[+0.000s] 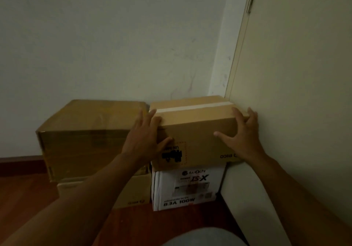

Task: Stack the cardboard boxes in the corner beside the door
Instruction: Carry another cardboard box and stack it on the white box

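Observation:
A taped brown cardboard box (196, 129) sits on top of a white printed box (187, 188) in the corner next to the door (297, 74). My left hand (146, 139) grips the brown box at its left front corner, thumb on the front face. Along its right end lies my right hand (242, 133), fingers spread over the top edge and front. To the left, a larger brown box (85, 137) rests on a smaller pale cardboard box (133, 194), close beside the stack.
White walls (114, 45) meet in the corner behind the boxes. The door stands along the right, its edge touching the top box. Dark wooden floor (24, 192) lies in front and to the left. A grey knee (203, 238) shows at the bottom.

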Motion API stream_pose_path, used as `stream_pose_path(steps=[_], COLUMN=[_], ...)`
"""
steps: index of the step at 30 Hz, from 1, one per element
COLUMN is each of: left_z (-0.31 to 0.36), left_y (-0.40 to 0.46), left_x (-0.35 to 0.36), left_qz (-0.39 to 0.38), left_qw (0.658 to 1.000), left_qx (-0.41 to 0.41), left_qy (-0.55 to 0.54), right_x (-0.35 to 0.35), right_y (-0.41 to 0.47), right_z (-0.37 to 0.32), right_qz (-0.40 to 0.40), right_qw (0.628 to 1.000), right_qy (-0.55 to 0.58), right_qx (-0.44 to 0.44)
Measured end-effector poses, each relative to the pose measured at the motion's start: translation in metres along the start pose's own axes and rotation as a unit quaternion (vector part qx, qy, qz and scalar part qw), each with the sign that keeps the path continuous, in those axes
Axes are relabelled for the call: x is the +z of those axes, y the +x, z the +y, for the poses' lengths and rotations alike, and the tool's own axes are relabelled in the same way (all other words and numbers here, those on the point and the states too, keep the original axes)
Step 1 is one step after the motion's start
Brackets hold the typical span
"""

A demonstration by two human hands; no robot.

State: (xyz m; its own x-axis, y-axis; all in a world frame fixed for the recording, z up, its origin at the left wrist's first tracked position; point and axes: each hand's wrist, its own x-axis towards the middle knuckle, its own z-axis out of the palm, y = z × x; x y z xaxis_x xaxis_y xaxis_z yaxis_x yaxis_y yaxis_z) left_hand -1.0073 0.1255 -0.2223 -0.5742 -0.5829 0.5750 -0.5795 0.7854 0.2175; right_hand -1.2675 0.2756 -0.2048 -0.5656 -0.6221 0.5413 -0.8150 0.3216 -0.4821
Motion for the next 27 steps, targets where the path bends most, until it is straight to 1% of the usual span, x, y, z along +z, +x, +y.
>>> stream_pose_path(steps=[2,3,5,7,11,15,18,20,21,22,24,26,27], left_z=[0.007,0.012,0.017,0.017,0.017,0.018,0.018,0.017,0.015,0.013,0.002,-0.012,-0.018], left_y=[0.001,0.001,0.001,0.001,0.0,-0.007,-0.002,0.011,0.018,0.024,0.031,0.034,0.036], left_x=[0.0,-0.001,-0.001,-0.002,-0.004,-0.005,-0.002,-0.002,-0.001,-0.001,0.005,0.013,0.017], left_qz=[-0.04,-0.046,-0.032,-0.019,-0.021,-0.011,-0.026,-0.038,-0.044,-0.054,-0.073,-0.079,-0.074], left_qw=[0.998,0.996,0.995,0.995,0.993,0.992,0.989,0.988,0.987,0.987,0.983,0.978,0.976], left_qx=[0.041,0.056,0.072,0.079,0.09,0.098,0.107,0.109,0.109,0.105,0.097,0.097,0.103], left_qy=[0.039,0.05,0.053,0.056,0.075,0.083,0.099,0.102,0.105,0.111,0.134,0.165,0.175], right_x=[0.002,0.003,0.004,0.006,0.0,0.0,0.012,0.02,0.023,0.025,0.035,0.05,0.057], right_y=[-0.011,-0.017,-0.026,-0.029,-0.02,-0.011,-0.014,-0.012,-0.009,-0.005,0.004,0.012,0.018], right_z=[-0.007,-0.009,-0.009,-0.009,-0.016,-0.012,-0.002,-0.001,-0.005,-0.009,-0.02,-0.03,-0.033], right_qz=[0.01,0.019,0.034,0.044,0.036,0.034,0.022,0.02,0.015,0.007,-0.017,-0.041,-0.042], right_qw=[1.0,1.0,0.999,0.999,0.999,0.999,1.0,1.0,0.999,0.996,0.983,0.969,0.965], right_qy=[-0.002,0.01,0.017,0.002,-0.018,0.0,0.003,-0.015,-0.043,-0.085,-0.157,-0.181,-0.184], right_qx=[0.004,0.006,0.002,-0.01,-0.033,-0.018,0.003,0.01,0.007,-0.01,-0.091,-0.164,-0.18])
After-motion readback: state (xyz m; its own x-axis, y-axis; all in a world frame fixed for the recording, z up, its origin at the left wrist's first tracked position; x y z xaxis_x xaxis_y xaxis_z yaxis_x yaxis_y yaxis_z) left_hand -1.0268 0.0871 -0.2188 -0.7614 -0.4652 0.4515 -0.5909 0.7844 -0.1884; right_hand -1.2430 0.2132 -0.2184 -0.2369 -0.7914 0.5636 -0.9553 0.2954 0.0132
